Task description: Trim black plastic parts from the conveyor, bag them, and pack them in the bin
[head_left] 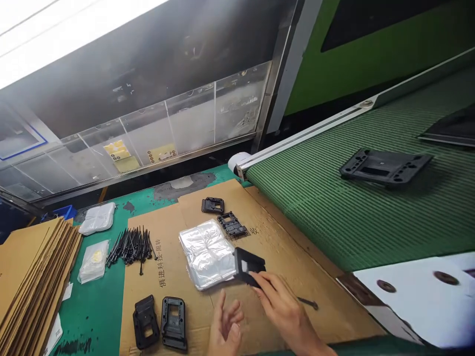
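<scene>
Two bare hands sit at the bottom of the view, above a cardboard sheet laid on a green-topped counter. The right hand has its grip pressed together on a black plastic bracket, pinching it by one edge with the piece tilted up, just beside the near corner of a stack of clear plastic bags. A thin black cable tie runs out beside those fingers; whether it is held or only lying there, I cannot tell. The left hand is just beside the right, its grip spread and holding nothing, fingers pointing up toward the bag stack. Two more black brackets lie side by side on the cardboard at lower left, and another pair sits close together further up the sheet. Left of the sheet, a bundle of black cable ties and two small clear bags lie on the green top, with a tall stack of flat cardboard at the far left. One more bracket rests on a green conveyor belt to the right.
</scene>
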The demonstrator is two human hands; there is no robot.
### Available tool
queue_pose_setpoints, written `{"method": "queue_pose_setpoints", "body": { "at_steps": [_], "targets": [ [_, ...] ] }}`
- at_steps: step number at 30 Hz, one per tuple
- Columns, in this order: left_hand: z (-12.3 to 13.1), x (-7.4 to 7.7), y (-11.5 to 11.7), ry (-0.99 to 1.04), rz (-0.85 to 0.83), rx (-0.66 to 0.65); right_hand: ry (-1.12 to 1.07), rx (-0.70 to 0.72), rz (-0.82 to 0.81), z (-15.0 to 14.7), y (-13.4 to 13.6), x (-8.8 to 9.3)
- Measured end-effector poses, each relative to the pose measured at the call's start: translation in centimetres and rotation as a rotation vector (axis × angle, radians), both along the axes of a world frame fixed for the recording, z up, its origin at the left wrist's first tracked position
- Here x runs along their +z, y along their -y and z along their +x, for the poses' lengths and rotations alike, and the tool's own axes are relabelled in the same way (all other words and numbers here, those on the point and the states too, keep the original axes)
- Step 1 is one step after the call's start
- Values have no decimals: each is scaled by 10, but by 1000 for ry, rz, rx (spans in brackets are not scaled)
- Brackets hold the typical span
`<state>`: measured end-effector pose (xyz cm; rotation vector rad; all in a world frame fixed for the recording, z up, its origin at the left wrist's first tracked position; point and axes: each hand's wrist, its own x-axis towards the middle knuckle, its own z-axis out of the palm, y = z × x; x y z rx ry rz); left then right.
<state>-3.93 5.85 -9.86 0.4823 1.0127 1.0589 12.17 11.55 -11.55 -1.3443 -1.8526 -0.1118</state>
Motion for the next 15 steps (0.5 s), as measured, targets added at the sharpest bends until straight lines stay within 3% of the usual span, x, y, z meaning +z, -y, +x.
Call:
{"method": "queue_pose_setpoints", "body": {
  "at_steps": [2, 4, 7, 9, 12, 15],
  "targets": [
    [18, 9, -8, 176, 20, 81, 8, 128, -2, -24, 30, 26],
    [28, 21, -13, 289, -85, 242, -6, 233, -7, -34, 51, 45],
    [28, 40, -17, 458, -362, 342, -63, 250, 0, -18, 62, 46],
    [24, 52, -15, 530, -493, 391, -55, 127, -34, 5, 56, 26],
    [22, 67, -5, 615, -600, 406, 175, -97, -129, 41, 38, -26],
    [26, 76, 9, 664, -635, 396, 391, -140, -248, 62, 28, -71]
  ]
}}
